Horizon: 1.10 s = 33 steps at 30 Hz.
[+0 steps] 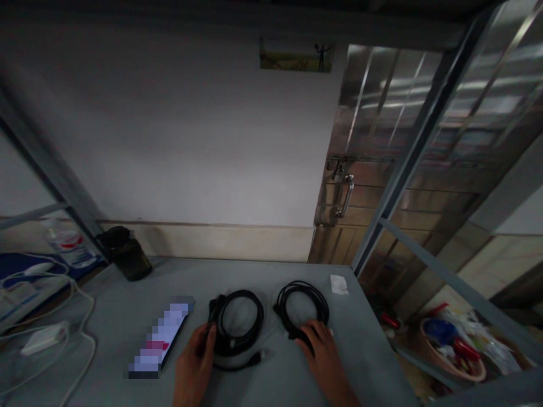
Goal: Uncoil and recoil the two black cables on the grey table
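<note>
Two coiled black cables lie side by side on a grey table. My left hand is closed at the left edge of the left coiled cable, thumb and fingers pinching it beside a dark connector. One loose end with a plug sticks out below that coil, pointing right. Over the lower edge of the right coiled cable, my right hand curls its fingers, gripping the loop near a plug end. Part of this cable is hidden beneath the fingers.
A phone with a lit, pixelated screen lies left of my left hand. Behind it stands a dark cup. White cords and an adapter occupy the far left. A white paper scrap sits back right; metal posts frame the table.
</note>
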### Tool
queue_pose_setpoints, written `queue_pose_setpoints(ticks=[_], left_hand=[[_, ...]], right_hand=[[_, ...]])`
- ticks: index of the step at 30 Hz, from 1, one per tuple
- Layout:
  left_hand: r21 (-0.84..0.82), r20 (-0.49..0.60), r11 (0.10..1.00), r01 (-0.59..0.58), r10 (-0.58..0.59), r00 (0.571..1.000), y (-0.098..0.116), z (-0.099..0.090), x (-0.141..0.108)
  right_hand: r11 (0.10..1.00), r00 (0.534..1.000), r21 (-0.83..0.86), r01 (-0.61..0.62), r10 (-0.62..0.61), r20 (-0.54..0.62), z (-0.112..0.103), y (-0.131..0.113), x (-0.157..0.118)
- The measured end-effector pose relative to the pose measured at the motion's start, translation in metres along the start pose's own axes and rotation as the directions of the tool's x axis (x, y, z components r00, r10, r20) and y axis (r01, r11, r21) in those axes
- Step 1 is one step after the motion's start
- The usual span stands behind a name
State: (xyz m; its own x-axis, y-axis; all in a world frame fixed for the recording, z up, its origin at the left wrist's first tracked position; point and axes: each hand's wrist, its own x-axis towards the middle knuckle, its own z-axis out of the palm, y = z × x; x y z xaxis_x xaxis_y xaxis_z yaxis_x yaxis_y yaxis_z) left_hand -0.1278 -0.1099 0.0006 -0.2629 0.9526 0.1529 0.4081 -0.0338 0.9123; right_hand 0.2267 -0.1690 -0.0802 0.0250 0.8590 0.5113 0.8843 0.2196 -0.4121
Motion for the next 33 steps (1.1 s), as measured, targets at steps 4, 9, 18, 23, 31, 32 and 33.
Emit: queue_pose_setpoints(ticks=[4,9,18,23,31,32,33], left_hand=[[-0.105,0.053,0.993,0.06,-0.055,0.997,0.007,-0.004,-0.003],[-0.335,0.047,0.924,0.185,-0.179,0.983,0.011,-0.016,-0.001],[-0.379,0.071,0.907,0.185,-0.171,0.983,0.013,-0.011,0.002],[-0.215,0.02,0.973,0.089,-0.087,0.996,-0.009,-0.007,0.003],[-0.103,0.084,0.994,0.041,-0.032,0.996,-0.015,-0.009,-0.001],[-0.114,0.084,0.992,0.044,-0.034,0.996,-0.015,-0.01,-0.001],[-0.117,0.074,0.992,0.045,-0.037,0.997,-0.015,-0.011,0.0]], right_hand=[[0.999,1.0,-0.015,0.028,-0.028,-0.014,0.001,0.001,0.001],[0.999,1.0,0.033,-0.001,0.001,0.018,0.0,-0.001,0.002],[0.997,1.0,0.068,-0.023,0.022,0.017,-0.001,-0.001,0.003],[0.996,0.999,0.083,-0.037,0.035,0.024,0.001,-0.002,0.004],[0.993,0.999,0.108,-0.036,0.036,-0.002,-0.001,-0.004,0.004],[0.993,0.999,0.109,-0.037,0.037,0.0,-0.001,-0.003,0.004],[0.993,0.999,0.11,-0.038,0.038,0.003,0.0,-0.003,0.003]])
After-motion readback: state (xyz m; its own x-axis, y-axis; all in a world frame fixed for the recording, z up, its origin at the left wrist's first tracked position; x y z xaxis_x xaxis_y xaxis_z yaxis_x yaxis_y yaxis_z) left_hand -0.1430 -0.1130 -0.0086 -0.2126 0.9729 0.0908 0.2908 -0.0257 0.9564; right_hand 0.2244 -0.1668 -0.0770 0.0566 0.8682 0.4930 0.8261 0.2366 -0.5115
